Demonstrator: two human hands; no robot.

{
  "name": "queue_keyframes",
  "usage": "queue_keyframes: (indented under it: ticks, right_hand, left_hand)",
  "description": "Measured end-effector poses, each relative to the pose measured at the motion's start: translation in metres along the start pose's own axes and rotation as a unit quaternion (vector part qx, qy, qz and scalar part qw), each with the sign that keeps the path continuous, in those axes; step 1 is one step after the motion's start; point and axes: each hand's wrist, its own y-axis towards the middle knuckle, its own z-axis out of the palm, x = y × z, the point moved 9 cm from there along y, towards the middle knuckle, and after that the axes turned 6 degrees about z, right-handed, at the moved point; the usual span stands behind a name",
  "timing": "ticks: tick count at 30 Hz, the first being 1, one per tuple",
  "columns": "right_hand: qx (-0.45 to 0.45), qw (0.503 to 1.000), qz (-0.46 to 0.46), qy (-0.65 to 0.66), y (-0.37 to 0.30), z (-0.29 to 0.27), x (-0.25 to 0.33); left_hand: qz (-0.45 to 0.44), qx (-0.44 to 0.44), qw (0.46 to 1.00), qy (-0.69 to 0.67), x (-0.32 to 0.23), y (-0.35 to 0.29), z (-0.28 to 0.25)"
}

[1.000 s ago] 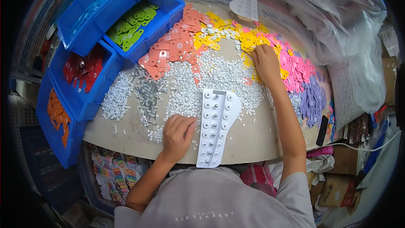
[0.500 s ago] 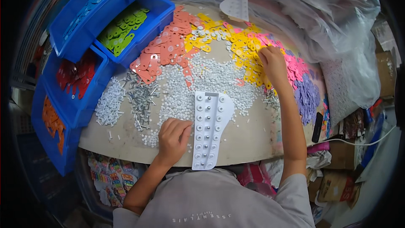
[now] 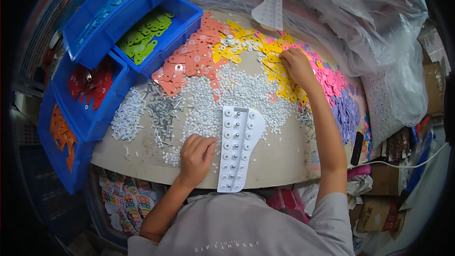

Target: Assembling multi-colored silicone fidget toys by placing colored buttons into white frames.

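Where the lower centre of the frame meets the table (image 3: 284, 161) edge, a white plastic jig board (image 3: 237, 149) studded with small round caps is seen lying flat, its narrow end toward the person. Just left of it the left hand (image 3: 196, 154) is rested, fingers curled loosely down onto the scattered white caps (image 3: 208, 109); whether a cap is pinched cannot be told. The board is judged light and stiff, best taken by its long edges; the caps are judged tiny, hard and apt to roll, so a fingertip pinch is called for. Further up, grey metal pins (image 3: 163, 111) are heaped at centre left. At upper centre right the right hand (image 3: 296, 64) is pressed, fingers bent, into the yellow tags (image 3: 279, 73), beside orange tags (image 3: 189, 61) and pink ones (image 3: 332, 78). Blue bins (image 3: 121, 73) are stacked at upper left. Compared with half a second ago, both hands are found almost unmoved.
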Motion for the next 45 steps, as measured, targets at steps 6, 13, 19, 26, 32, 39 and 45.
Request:
queue_keyframes:
  ticks: [6, 13, 19, 26, 32, 39, 45]
  right_hand:
    - [0.044, 0.995, 0.009, 0.085, -0.018, -0.008, -0.008]
    - [0.087, 0.991, 0.086, 0.043, 0.001, 0.003, -0.015]
    - [-0.001, 0.991, 0.095, 0.093, 0.009, 0.009, -0.015]
    - [-0.043, 0.999, 0.031, 0.012, -0.002, 0.004, -0.004]
    - [-0.083, 0.934, 0.231, 0.259, -0.048, -0.021, 0.01]
    - [-0.119, 0.978, 0.138, 0.104, -0.135, -0.039, 0.073]
    - [-0.126, 0.953, 0.223, 0.159, -0.197, -0.04, 0.078]
  left_hand:
    - [-0.008, 0.005, 1.0, -0.007, 0.002, 0.001, 0.0]
    - [-0.002, 0.01, 1.0, -0.017, 0.001, 0.001, 0.002]
    - [-0.012, -0.001, 0.999, -0.043, 0.001, 0.004, 0.0]
    - [0.097, -0.018, 0.995, -0.014, -0.018, 0.085, -0.003]
    - [0.047, 0.074, 0.996, -0.018, 0.03, 0.187, 0.069]
    - [0.044, 0.163, 0.983, 0.073, 0.069, 0.24, 0.161]
    - [0.072, 0.136, 0.98, 0.125, 0.069, 0.241, 0.176]
